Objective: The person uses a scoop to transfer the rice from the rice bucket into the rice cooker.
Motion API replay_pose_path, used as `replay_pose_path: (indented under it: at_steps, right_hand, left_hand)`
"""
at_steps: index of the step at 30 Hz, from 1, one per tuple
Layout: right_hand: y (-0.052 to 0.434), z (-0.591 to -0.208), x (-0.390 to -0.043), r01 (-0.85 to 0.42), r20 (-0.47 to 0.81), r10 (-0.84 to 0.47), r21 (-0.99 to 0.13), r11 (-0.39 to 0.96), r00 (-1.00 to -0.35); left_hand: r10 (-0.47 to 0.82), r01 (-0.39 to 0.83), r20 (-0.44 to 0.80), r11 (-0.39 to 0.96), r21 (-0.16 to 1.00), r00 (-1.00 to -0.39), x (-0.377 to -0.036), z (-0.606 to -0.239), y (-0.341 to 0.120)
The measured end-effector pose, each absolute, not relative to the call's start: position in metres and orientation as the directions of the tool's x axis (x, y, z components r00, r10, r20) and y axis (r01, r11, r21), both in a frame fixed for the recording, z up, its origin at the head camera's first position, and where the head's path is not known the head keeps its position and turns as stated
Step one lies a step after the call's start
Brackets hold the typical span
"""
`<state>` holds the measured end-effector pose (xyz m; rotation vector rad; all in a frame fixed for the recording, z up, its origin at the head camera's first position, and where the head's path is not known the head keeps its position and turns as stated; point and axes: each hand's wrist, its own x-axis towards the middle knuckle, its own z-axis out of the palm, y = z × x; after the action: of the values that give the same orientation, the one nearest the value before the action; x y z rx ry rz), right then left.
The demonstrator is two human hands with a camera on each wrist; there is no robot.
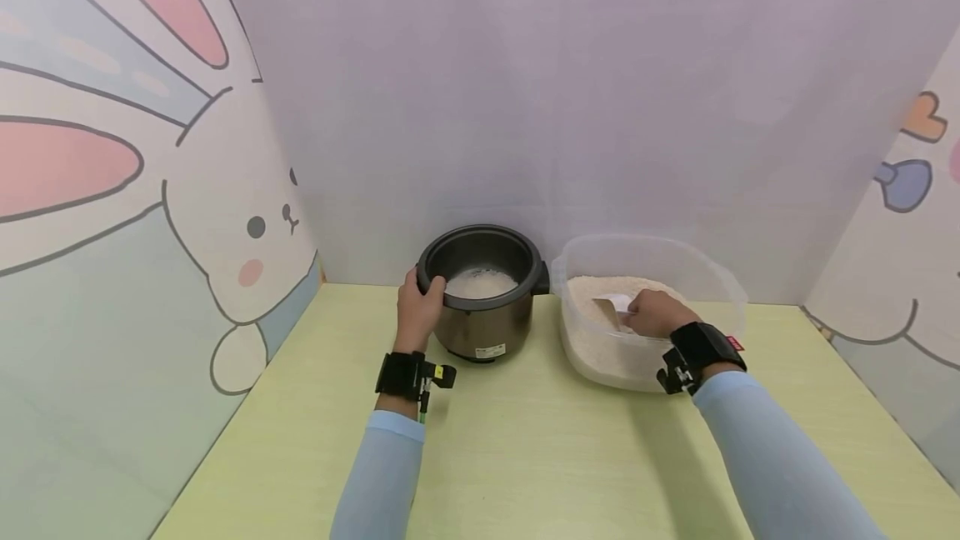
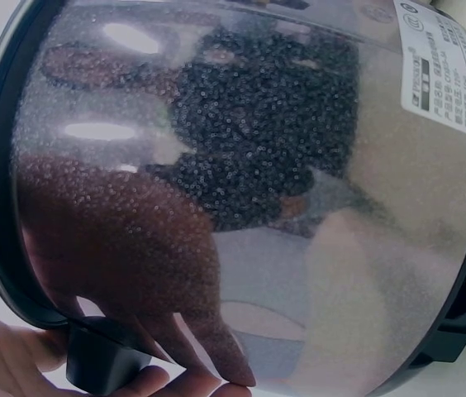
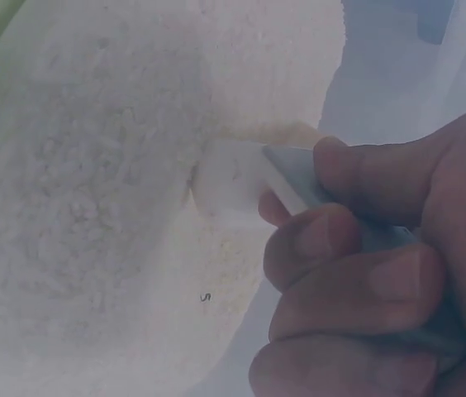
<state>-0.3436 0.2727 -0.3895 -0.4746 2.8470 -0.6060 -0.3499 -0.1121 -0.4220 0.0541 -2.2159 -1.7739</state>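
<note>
A dark rice cooker (image 1: pixel 483 327) stands lidless at the back of the table, with white rice (image 1: pixel 480 284) in its pot. My left hand (image 1: pixel 418 313) grips it at the left side, thumb over the rim and fingers around the black side handle (image 2: pixel 105 356). To its right sits a clear plastic tub (image 1: pixel 675 252) holding a bed of rice (image 3: pixel 76 223). Inside the tub, my right hand (image 1: pixel 658 313) grips a white scoop (image 3: pixel 233 182) by its handle, fingers curled around it. The scoop's front edge meets the rice surface.
The pale yellow-green table (image 1: pixel 510 457) runs up to a lilac curtain-like backdrop (image 1: pixel 540 107). Side panels with cartoon drawings, among them a rabbit (image 1: pixel 225 223), border the table left and right. A second black handle (image 1: pixel 542 277) on the cooker points toward the tub.
</note>
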Motion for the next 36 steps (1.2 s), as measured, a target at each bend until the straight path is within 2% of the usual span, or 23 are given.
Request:
replay_pose_path:
  at_steps: [14, 27, 36]
  right_hand:
    - [0.276, -0.389, -0.342, -0.259, -0.139, -0.364, -0.481, 0.838, -0.921]
    - [0.279, -0.390, -0.348, -0.190, -0.178, -0.367, -0.611, 0.769, -0.913]
    - [0.284, -0.390, -0.349, -0.071, -0.218, -0.362, -0.765, 0.640, -0.906]
  left_hand:
    - [-0.212, 0.162, 0.215, 0.241, 0.957, -0.953, -0.350, -0.421, -0.111]
    - [-0.216, 0.156, 0.209, 0.236, 0.959, -0.954, -0.350, -0.422, -0.112]
    - [-0.215, 0.164, 0.216, 0.234, 0.958, -0.953, -0.349, -0.421, -0.111]
